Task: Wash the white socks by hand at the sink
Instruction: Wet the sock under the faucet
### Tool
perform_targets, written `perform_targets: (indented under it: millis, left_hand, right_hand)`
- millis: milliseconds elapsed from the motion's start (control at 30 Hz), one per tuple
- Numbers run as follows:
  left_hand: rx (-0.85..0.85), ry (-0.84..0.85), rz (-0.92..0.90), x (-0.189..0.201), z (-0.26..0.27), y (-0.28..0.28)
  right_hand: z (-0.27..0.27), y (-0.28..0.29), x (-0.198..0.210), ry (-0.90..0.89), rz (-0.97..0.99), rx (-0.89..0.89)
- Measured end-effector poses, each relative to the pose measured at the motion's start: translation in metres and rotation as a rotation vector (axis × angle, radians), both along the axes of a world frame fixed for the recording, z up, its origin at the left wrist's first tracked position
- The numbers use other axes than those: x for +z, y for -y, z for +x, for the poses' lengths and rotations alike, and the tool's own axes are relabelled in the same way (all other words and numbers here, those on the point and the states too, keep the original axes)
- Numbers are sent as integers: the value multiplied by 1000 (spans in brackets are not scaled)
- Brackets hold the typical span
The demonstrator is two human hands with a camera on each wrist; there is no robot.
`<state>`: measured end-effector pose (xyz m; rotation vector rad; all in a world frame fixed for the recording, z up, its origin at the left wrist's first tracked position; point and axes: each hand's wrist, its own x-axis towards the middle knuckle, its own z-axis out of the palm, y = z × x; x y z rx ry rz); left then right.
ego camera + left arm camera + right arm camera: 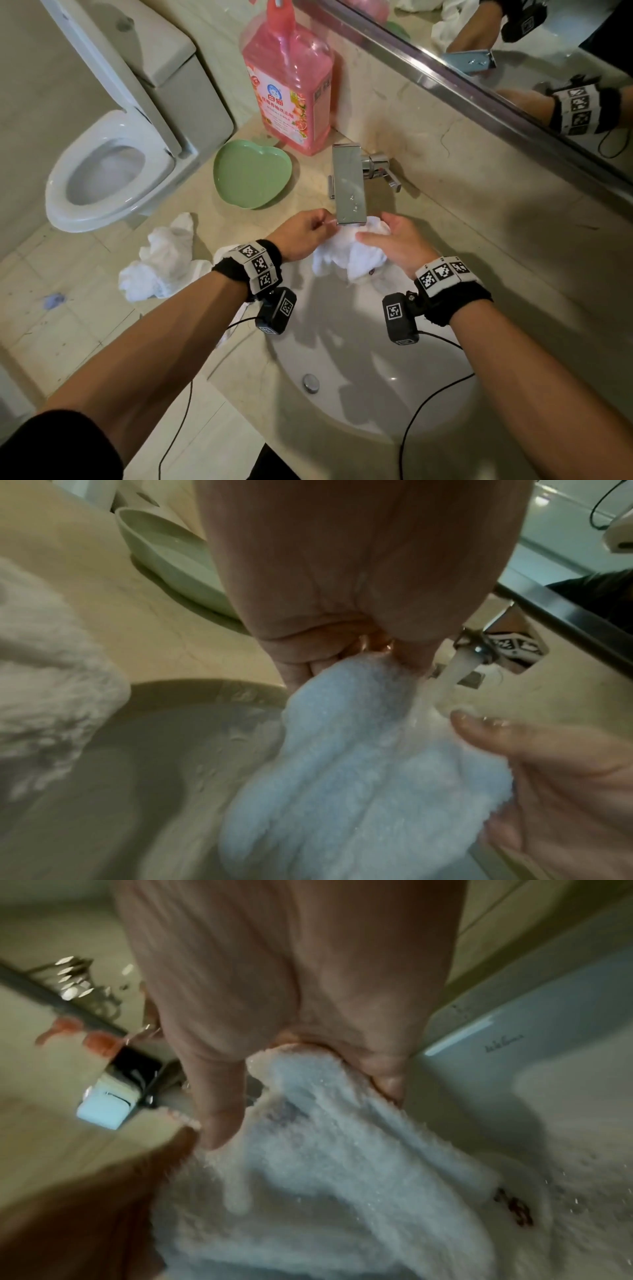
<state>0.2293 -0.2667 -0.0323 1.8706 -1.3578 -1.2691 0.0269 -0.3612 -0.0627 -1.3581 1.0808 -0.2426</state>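
Note:
A fluffy white sock (346, 255) hangs bunched under the chrome tap (349, 185), over the white sink (363, 404). My left hand (305, 236) pinches its upper left edge. My right hand (394, 240) grips its right side, thumb laid across the top. In the left wrist view water (455, 674) runs from the spout onto the sock (359, 777), with my right hand's fingers (534, 739) at the sock's edge. The right wrist view shows the wet sock (342, 1150) clamped between thumb and fingers, a dark logo near its lower end. More white socks (164, 263) lie crumpled on the counter to the left.
A green heart-shaped dish (251, 174) and a tall pink detergent bottle (291, 85) stand on the beige counter behind the sink. The sink drain plug (311, 383) sits low in the basin. A toilet (113, 164) stands at left and a mirror (513, 51) runs along the back wall.

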Motion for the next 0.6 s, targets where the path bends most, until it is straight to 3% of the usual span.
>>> perform_targets:
  millis: [100,267,433,600]
  left_hand:
    - [14,-31,-27,10,5,-2]
    - [58,-93,81,9,18,-7]
    - [-28,175,164,-3,20,-9]
    - [-68,8,84,3,4,-2]
  right_hand:
    - [11,-12,2,-31,-28,144]
    - [33,-13,6,-101,-11,29]
    - [29,-13,7,-97,-12,-44]
    - [12,-18,10,-69,1,97]
